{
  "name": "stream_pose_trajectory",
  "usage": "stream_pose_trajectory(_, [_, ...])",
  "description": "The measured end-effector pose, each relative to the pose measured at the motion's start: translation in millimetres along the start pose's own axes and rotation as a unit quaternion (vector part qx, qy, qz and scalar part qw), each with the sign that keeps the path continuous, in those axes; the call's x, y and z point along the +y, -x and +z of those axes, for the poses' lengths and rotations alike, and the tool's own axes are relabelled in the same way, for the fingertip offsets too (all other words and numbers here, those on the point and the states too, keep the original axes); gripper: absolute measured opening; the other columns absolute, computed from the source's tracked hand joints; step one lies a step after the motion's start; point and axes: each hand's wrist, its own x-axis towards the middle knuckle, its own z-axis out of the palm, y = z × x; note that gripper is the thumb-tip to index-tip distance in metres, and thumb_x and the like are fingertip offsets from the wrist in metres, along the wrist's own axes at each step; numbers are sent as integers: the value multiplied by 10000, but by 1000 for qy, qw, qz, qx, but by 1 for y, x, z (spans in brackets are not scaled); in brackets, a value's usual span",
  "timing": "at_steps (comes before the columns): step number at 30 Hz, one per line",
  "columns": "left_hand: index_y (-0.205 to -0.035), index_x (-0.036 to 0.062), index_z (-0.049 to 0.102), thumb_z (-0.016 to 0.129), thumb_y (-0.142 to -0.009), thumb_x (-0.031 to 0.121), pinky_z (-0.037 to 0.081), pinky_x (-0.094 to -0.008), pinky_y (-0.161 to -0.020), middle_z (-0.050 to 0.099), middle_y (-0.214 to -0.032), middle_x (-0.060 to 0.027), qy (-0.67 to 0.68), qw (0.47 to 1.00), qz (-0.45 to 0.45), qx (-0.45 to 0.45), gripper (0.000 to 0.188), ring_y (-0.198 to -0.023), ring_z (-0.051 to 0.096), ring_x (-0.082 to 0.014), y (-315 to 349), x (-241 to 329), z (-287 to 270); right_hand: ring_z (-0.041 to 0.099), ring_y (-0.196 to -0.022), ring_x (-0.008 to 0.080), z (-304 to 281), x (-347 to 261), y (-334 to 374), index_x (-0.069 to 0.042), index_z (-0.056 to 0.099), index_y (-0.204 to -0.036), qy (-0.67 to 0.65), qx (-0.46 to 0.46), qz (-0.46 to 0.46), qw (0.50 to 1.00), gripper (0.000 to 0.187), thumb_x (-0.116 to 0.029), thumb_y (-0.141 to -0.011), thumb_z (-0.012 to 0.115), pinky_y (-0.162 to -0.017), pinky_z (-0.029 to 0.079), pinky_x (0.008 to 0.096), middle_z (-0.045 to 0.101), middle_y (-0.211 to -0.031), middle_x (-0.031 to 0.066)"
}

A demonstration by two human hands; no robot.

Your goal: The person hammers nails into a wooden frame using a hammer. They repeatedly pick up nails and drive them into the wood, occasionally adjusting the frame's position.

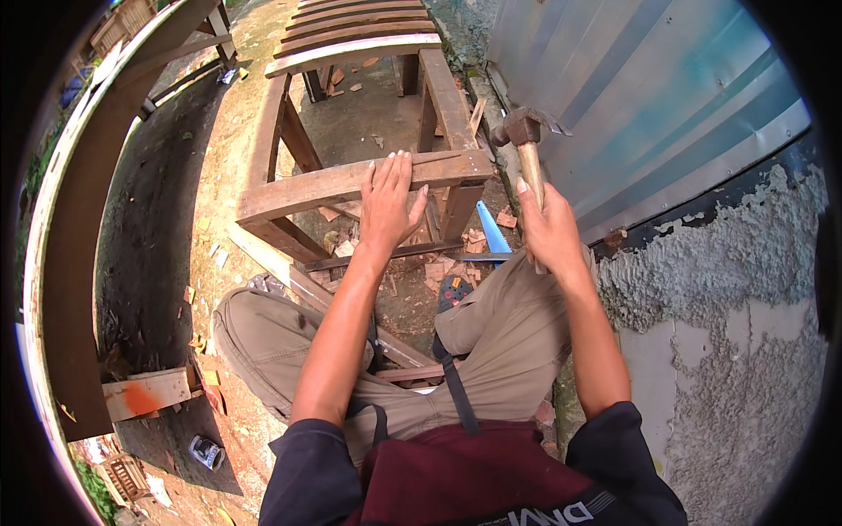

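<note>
My right hand (pixel 548 226) is wrapped round the wooden handle of a claw hammer (pixel 529 158), whose rusty metal head points up near the metal sheet wall. The hammer is raised, apart from the wood. My left hand (pixel 387 203) lies with its fingers stretched out on the near crosspiece (pixel 303 190) of a wooden bench frame (pixel 452 110). Slats (pixel 355 26) cover the far part of this bench, and its near part is bare framing. Nothing shows between the left fingers.
A blue saw (pixel 493 228) leans below the frame's right corner. Wood scraps (pixel 443 267) litter the ground. Corrugated metal sheeting (pixel 631 96) and a rough plaster wall (pixel 728 245) stand close on the right. A long wooden board (pixel 74 263) runs along the left, beside a can (pixel 206 453).
</note>
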Motion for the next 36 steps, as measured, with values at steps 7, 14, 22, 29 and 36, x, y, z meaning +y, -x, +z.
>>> stream_pose_trajectory(7, [-1410,85,606,695,-944,238,302,-483,-1198,618,-1447,-80,-10,1000,21,16,498,-1387,537,-231,-2,-1,2,682,-694,344,19,-9,5,53,640,-993,11,-52,-15,998,453,-390,-1049,567,-675,501,458,657,-722,202])
stream_pose_trajectory(14, [-1422,78,591,657,-942,241,310,-488,-1193,611,-1451,-81,-36,999,5,1,511,-1388,530,-238,-3,4,0,586,-631,252,39,-39,-8,56,612,-974,-13,-33,-114,993,482,-417,-1056,566,-635,469,433,606,-681,172])
stream_pose_trajectory(22, [-1470,77,544,608,-944,302,295,-492,-1209,567,-1496,-88,-82,996,-3,-33,575,-1426,484,-229,-6,8,3,675,-711,382,32,-33,-29,73,601,-978,142,-131,4,981,478,-395,-1062,553,-690,490,494,627,-724,243])
stream_pose_trajectory(29, [-1472,75,543,607,-943,301,285,-494,-1217,543,-1527,-90,-63,996,-7,-63,579,-1448,463,-226,-10,14,2,609,-638,294,28,16,-42,50,600,-937,165,-93,-111,976,516,-448,-1062,542,-644,481,454,581,-675,182])
stream_pose_trajectory(36, [-1512,90,482,641,-920,253,276,-491,-1224,529,-1540,-89,-33,998,-2,-60,634,-1456,455,-240,-5,0,-2,664,-709,329,5,-24,-45,68,634,-988,37,-60,-32,997,507,-426,-1053,538,-701,504,478,615,-692,203])
